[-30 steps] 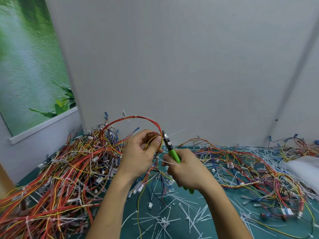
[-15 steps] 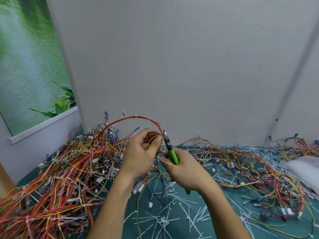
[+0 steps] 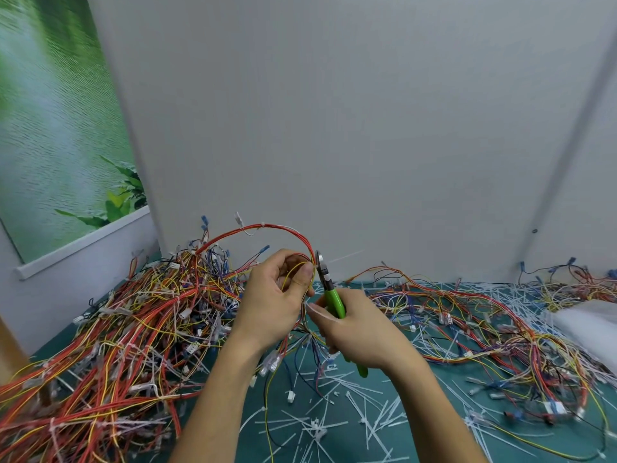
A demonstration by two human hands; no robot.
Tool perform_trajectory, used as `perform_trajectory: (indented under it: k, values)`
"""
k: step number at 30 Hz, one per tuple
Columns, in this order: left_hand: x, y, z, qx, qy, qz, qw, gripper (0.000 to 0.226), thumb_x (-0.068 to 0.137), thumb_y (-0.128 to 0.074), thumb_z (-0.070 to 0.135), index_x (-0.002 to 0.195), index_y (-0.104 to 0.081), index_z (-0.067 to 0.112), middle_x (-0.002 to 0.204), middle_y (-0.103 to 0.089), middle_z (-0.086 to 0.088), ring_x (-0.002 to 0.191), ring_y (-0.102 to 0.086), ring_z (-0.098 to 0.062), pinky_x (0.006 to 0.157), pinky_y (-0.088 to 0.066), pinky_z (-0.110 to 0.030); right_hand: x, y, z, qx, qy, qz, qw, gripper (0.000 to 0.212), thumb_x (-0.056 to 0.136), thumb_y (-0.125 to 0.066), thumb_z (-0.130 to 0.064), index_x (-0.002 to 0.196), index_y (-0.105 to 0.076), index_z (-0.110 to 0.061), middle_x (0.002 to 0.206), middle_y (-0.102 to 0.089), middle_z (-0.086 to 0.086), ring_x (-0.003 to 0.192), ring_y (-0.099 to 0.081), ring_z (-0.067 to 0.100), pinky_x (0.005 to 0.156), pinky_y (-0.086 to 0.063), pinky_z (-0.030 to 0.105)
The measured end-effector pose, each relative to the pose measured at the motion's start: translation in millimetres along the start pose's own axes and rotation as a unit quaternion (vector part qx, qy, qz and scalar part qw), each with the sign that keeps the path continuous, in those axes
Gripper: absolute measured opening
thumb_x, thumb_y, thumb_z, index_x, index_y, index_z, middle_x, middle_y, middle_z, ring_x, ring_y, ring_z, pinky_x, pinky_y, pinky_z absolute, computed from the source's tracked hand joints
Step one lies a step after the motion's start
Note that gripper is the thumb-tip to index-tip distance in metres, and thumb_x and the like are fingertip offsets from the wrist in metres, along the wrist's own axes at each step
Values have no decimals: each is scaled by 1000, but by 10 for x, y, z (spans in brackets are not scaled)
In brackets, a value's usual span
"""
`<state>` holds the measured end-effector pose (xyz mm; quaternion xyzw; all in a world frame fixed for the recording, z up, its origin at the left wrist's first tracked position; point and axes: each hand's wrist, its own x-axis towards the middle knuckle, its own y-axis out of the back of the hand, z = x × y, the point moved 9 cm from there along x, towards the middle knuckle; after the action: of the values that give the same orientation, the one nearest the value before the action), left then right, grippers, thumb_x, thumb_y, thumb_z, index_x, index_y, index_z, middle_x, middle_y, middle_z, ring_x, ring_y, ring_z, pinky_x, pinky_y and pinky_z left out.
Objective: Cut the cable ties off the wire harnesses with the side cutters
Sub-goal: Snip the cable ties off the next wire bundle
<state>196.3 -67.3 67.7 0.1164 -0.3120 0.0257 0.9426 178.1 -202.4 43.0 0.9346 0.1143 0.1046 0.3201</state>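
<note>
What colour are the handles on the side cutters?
Bright green, clearest in the head view, where the right hand grips the steel-tipped side cutters.

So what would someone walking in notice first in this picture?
Probably the big tangle of red and yellow wires heaped at the left. At the centre, the left hand pinches a wire loop while the right hand holds green-handled cutters up to it. White cut ties litter the green mat in front.
</note>
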Motion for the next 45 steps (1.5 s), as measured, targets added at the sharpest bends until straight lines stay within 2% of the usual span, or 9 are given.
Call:
perform_trajectory:
  k: [3, 8, 12, 17, 20, 26, 30, 35, 45]
  values:
    - [-9, 1, 6, -5, 4, -2, 1000, 11, 95, -62, 42, 95, -66, 31, 82, -70, 7, 74, -70, -14, 69, -57, -28, -6, -5, -10, 1, 5, 5, 1000, 28, 100, -57, -40, 88, -64, -15, 81, -72, 17, 77, -68, 38, 73, -58, 52]
    - [-16, 11, 15, -12, 5, 2, 1000, 6, 98, -64, 33, 93, -67, 31, 80, -70, 8, 73, -70, -12, 70, -56, -23, 9, 25, 41, -4, -9, 25, 1000, 36, 103, -56, -37, 88, -64, -6, 81, -67, 27, 59, -55, 27, 69, -59, 58]
    - [-13, 5, 34, -21, 2, 2, 1000, 6, 98, -65, 28, 93, -67, 29, 79, -70, 7, 72, -70, -11, 70, -58, -25, 13, 55, 81, 11, -15, 21, 1000, 32, 103, -58, -37, 79, -64, -17, 68, -69, 15, 52, -61, 21, 64, -60, 56]
    - [-14, 0, 27, -25, 9, 6, 1000, 8, 99, -65, 24, 92, -68, 29, 80, -70, 6, 71, -70, -12, 69, -58, -26, 10, 39, 69, 5, -8, 14, 1000, 37, 103, -57, -39, 89, -64, -6, 76, -72, 20, 53, -63, 21, 65, -61, 54]
    - [-13, 9, 32, -27, 11, 9, 1000, 9, 98, -65, 23, 92, -68, 30, 81, -70, 7, 71, -70, -14, 69, -59, -29, 8, -11, 26, 22, 3, -10, 1000, 32, 104, -57, -37, 91, -65, -9, 73, -72, 11, 56, -66, 19, 70, -62, 53]
    - [-25, 2, 77, -18, 3, -4, 1000, 9, 99, -64, 25, 90, -67, 28, 75, -70, 6, 70, -68, -12, 67, -54, -21, -8, -5, -1, 2, 23, -25, 999, 25, 101, -59, -40, 89, -65, -19, 72, -68, 11, 66, -67, 32, 75, -60, 55]
    - [-28, 4, 68, -27, 8, -6, 1000, 8, 98, -64, 23, 92, -68, 24, 75, -69, 5, 70, -68, -11, 68, -55, -22, 5, 39, 46, -14, 9, 3, 1000, 36, 103, -57, -42, 74, -59, -21, 62, -59, 2, 55, -58, 20, 68, -60, 52]
    - [-23, 1, 75, -32, 5, -3, 999, 7, 97, -66, 24, 92, -69, 27, 78, -70, 5, 71, -69, -12, 68, -57, -22, -6, 114, 73, -11, -1, 16, 1000, 39, 102, -57, -48, 73, -66, -25, 60, -63, 2, 48, -57, 15, 58, -57, 43]
    - [-27, 4, 73, -34, 13, -4, 999, 7, 98, -65, 28, 91, -68, 28, 76, -70, 3, 70, -68, -12, 64, -56, -23, -14, -2, -9, 21, 36, -19, 999, 46, 102, -56, -47, 83, -59, -5, 71, -67, 22, 55, -63, 22, 70, -59, 56]
